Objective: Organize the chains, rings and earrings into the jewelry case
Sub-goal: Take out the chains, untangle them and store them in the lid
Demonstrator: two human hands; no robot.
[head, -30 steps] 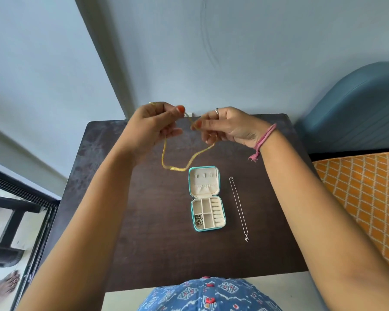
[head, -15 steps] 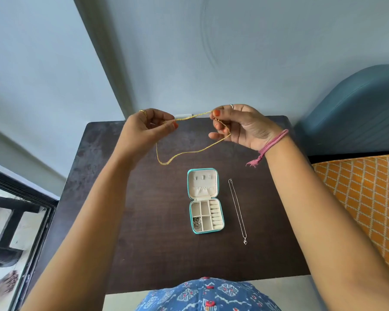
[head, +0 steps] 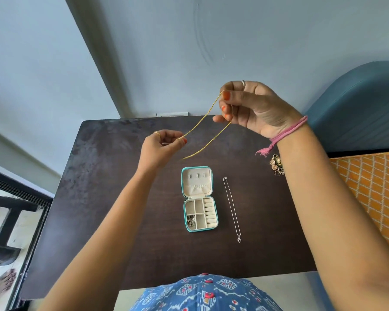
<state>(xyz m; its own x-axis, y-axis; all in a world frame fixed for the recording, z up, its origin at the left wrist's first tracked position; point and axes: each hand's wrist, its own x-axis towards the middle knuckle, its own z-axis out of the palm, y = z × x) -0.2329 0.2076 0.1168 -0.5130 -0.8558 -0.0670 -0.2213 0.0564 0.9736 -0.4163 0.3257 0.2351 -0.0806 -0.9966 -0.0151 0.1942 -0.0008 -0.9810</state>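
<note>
I see my right hand [head: 251, 108] pinching a gold chain [head: 202, 122] high above the table [head: 112, 198], and my left hand [head: 162, 147] pinching it lower down. The chain slants down to the left, one strand hanging free just above the open jewelry case [head: 199, 198]. Beside the case a silver necklace [head: 232, 207] lies lengthwise.

Gold chain [head: 203, 118]; teal case [head: 199, 198], cream lining; silver chain [head: 232, 207]; dark-brown table [head: 112, 198].

Your right forearm [head: 319, 198] hides part of the jewellery cluster [head: 276, 164]; the pieces in the case's [head: 199, 198] corner compartment are too small to identify.
</note>
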